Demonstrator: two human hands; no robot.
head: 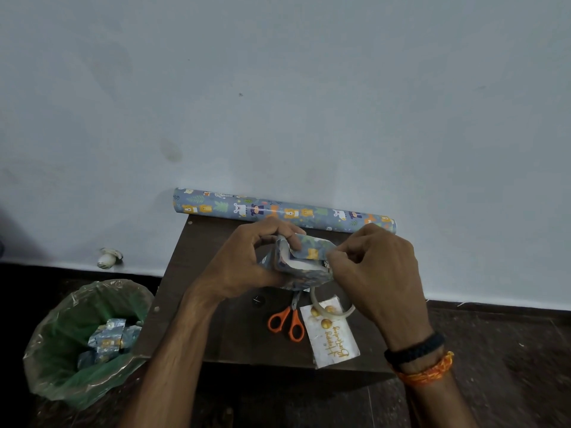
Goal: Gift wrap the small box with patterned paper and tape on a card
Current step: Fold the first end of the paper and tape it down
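While both hands hold it up just above the dark wooden surface [216, 335], the small box [301, 267] sits half-dressed in bear-patterned wrapping paper [312, 248], one end flap not yet closed and showing its white underside. It looks light enough to turn with the fingertips, and its walls seem stiff enough to bear a firm squeeze; the paper is thin, glossy and probably slippery, so it would crease or tear if pulled hard. The left hand [244, 267] curls round the box's left side, its fingers clamped over the top edge. The right hand [374, 267] pinches the flap's right corner between thumb and fingers. Holding the box by its flat faces and the paper close to the fold seems the safest way.

Below the box lie orange-handled scissors [285, 322], a ring of clear tape [332, 307] and a "Happy Birthday" card [332, 338], the tape resting on the card. A roll of the same paper [278, 211] lies against the pale blue wall [278, 88]. On the dark floor [509, 366], left of the surface, stands a green-lined bin [83, 341] holding paper scraps.
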